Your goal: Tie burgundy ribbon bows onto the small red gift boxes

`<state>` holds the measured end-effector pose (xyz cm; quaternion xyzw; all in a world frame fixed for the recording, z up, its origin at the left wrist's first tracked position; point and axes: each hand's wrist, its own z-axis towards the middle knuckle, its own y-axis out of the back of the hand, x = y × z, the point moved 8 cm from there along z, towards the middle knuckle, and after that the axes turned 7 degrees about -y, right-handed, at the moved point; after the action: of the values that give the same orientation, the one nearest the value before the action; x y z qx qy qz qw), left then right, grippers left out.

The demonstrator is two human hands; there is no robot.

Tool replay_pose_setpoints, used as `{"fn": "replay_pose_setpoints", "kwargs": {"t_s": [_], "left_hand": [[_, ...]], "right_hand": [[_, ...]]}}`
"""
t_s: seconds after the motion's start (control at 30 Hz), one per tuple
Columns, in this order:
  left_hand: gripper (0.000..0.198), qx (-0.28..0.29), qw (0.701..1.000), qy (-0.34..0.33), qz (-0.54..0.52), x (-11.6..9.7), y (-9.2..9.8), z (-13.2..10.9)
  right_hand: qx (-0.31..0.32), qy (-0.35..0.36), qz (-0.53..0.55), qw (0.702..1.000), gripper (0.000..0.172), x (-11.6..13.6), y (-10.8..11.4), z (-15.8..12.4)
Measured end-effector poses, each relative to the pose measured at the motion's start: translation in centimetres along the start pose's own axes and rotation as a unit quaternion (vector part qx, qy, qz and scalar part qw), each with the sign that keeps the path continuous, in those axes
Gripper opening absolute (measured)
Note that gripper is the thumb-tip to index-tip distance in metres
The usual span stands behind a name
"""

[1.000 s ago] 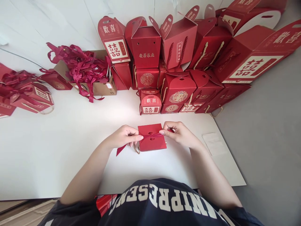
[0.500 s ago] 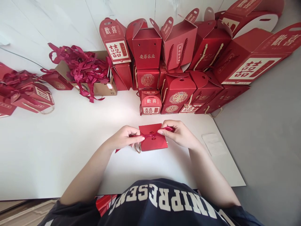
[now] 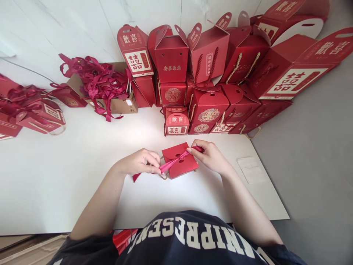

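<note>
A small red gift box [image 3: 182, 170] sits on the white table in front of me, turned slightly askew, with tan rope handles at its sides. Dark red ribbon [image 3: 170, 164] runs across its top, through the heart-shaped openings, and is drawn together at the middle. Left of the box, my left hand [image 3: 143, 162] pinches one length of the ribbon between thumb and finger, and a loose end hangs below the hand. My right hand [image 3: 206, 152] is closed on the ribbon's other length at the box's upper right corner.
Red gift boxes [image 3: 211, 106] are stacked along the back and right. A cardboard box [image 3: 121, 106] heaped with dark red ribbons [image 3: 103, 82] stands at back left. Several ribboned boxes [image 3: 35, 123] lie far left. A white paper [image 3: 250, 170] lies near the right edge of the table.
My left hand has moved left and a little down, drawing its ribbon length out taut and flat. The gift box has turned slightly counterclockwise. My right hand stays nearly in place.
</note>
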<state>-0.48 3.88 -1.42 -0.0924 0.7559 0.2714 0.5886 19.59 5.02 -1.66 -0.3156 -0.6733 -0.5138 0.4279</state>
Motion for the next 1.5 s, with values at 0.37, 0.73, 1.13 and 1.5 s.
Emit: {"fn": "replay_pose_setpoints", "kwargs": {"t_s": [0.37, 0.73, 1.13, 1.5], "left_hand": [[0.014, -0.152, 0.967, -0.207, 0.002, -2.1, 0.3, 2.7], [0.01, -0.161, 0.979, -0.105, 0.066, -2.3, 1.4, 5.5], [0.024, -0.1, 0.992, -0.044, 0.057, -1.3, 1.5, 5.9], [0.029, -0.101, 0.99, -0.084, 0.046, -1.4, 1.4, 6.0]], "right_hand": [[0.009, 0.006, 0.016, 1.0, 0.035, 0.1, -0.5, 0.1], [0.04, -0.008, 0.067, 0.997, 0.037, -0.5, -0.9, 0.2], [0.154, -0.05, 0.163, 0.973, 0.04, -0.7, -0.1, -0.6], [0.168, 0.049, 0.165, 0.971, 0.03, 2.6, -2.6, -1.2]]}}
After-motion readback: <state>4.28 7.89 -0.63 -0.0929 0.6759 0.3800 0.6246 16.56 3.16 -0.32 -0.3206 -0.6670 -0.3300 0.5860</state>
